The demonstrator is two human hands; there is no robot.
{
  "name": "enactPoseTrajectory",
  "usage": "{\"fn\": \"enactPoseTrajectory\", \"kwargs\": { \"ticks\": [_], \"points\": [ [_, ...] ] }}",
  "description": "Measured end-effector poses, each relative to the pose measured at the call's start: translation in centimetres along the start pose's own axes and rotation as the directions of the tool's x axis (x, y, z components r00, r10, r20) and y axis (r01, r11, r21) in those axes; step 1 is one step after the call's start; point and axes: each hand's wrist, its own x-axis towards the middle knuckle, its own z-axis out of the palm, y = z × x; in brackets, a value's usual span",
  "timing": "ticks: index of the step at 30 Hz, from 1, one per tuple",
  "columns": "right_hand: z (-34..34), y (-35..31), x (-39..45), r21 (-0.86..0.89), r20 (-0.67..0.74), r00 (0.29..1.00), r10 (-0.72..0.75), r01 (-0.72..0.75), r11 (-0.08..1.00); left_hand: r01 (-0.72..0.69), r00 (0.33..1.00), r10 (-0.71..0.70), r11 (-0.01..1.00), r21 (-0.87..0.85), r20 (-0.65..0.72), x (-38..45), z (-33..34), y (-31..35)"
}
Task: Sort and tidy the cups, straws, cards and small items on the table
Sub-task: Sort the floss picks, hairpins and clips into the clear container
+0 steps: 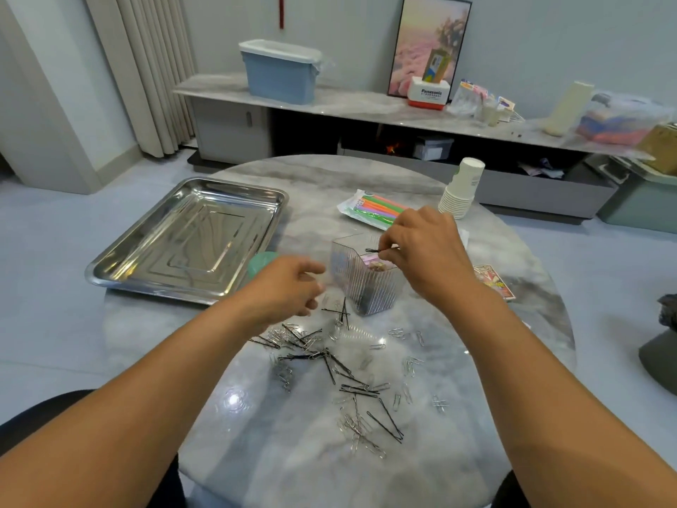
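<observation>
Hairpin going into the clear ribbed plastic box (366,280) at the round marble table's (513,342) middle.
The right hand (425,247) pinches a thin black hairpin (375,250) over the box; the left hand (289,287) hovers relaxed, holding nothing. Light, springy, likely slippery wire: best pinched mid-length.

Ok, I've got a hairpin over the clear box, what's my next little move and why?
Probably let go: your right hand pinches a black hairpin right above the open clear box, so it should fall in. More hairpins lie loose on the table.
</observation>
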Motion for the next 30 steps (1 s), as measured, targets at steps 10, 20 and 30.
{"fn": "enactPoseTrajectory", "kwargs": {
  "ticks": [10, 20, 30],
  "points": [
    [1.0, 1.4, 1.3, 0.181, 0.205, 0.976, -0.080, 0.043, 0.983, 0.074, 0.985, -0.171, 0.474, 0.877, 0.010, -1.1, -1.2, -3.7],
    [1.8, -7.1, -2.0, 0.491, 0.271, 0.917, -0.292, 0.129, 0.862, 0.019, 0.991, -0.125, 0.480, 0.877, 0.046, 0.3, -1.9, -4.9],
    [7.2, -7.6, -4.6, -0.062, 0.523, 0.851, -0.042, 0.087, 0.994, -0.041, 0.990, -0.082, 0.614, 0.788, 0.116, 0.9, 0.4, -6.1]
  ]
}}
